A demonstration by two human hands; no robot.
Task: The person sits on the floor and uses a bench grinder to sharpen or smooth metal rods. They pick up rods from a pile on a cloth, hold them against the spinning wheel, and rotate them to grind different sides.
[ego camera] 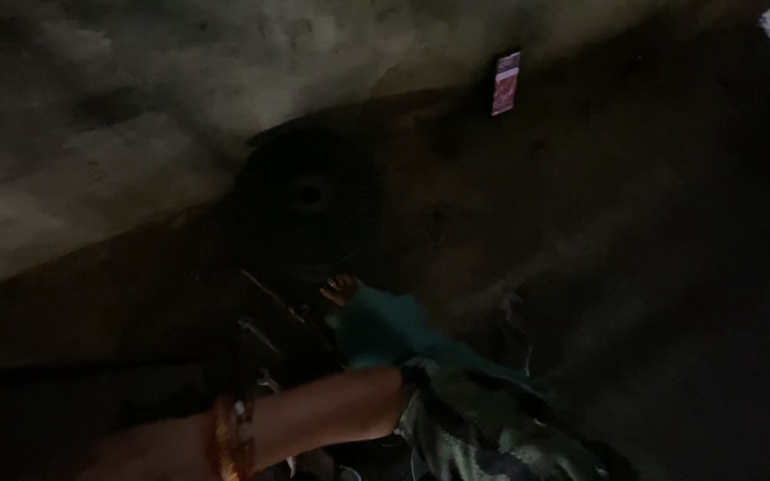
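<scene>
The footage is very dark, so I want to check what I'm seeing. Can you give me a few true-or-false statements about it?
1. A dark round disc with a centre hole lies near the pale wall. True.
2. The forearm wears bangles at the wrist. True.
3. The small bright card lies on the disc. False: it lies apart on the floor, up and to the right of the disc.
4. The foot wears a shoe. False: its toes are bare, with teal cloth behind them.
</scene>
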